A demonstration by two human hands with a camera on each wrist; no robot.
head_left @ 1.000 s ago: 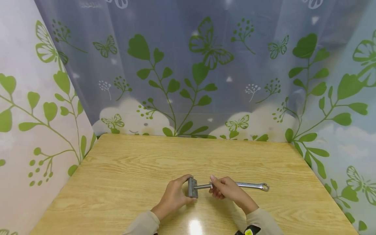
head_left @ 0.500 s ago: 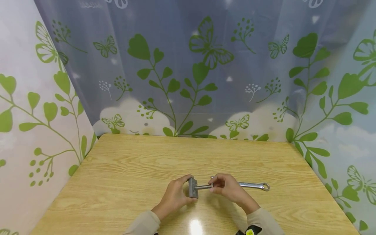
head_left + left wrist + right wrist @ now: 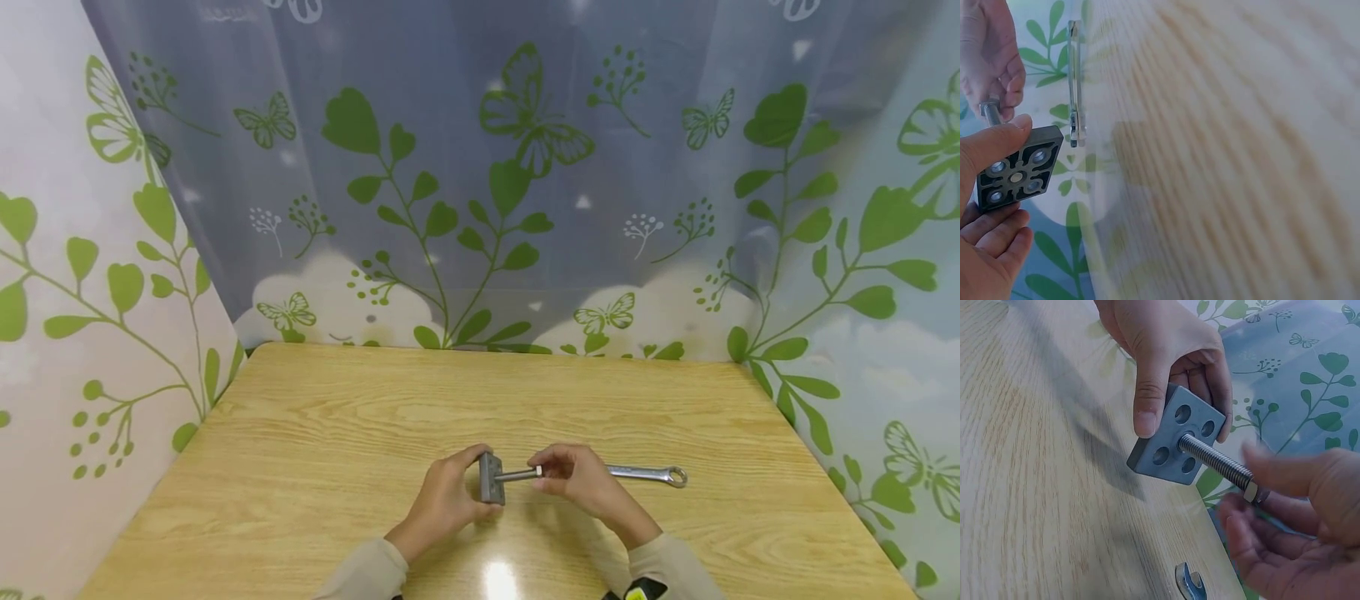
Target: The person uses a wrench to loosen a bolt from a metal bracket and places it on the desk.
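Observation:
My left hand (image 3: 442,500) grips a square grey metal plate (image 3: 487,479) by opposite edges, thumb on one side and fingers on the other. In the right wrist view the plate (image 3: 1179,434) shows several round holes, and a threaded bolt (image 3: 1216,459) stands out of its centre. At the bolt's hex head (image 3: 1252,491), the fingers of my right hand (image 3: 1310,512) curl around it. The thumb is blurred, so its contact with the head is unclear. The left wrist view shows the plate's ribbed back (image 3: 1019,170).
A combination wrench (image 3: 645,473) lies on the wooden table (image 3: 337,408), its open end hidden behind my right hand in the head view. That open end (image 3: 1190,582) shows in the right wrist view. Patterned curtains (image 3: 480,208) stand behind the table and at both sides.
My right hand's fingers have shifted around the bolt head, from thumb raised to thumb low and forefinger above. The left hand and plate have stayed nearly still.

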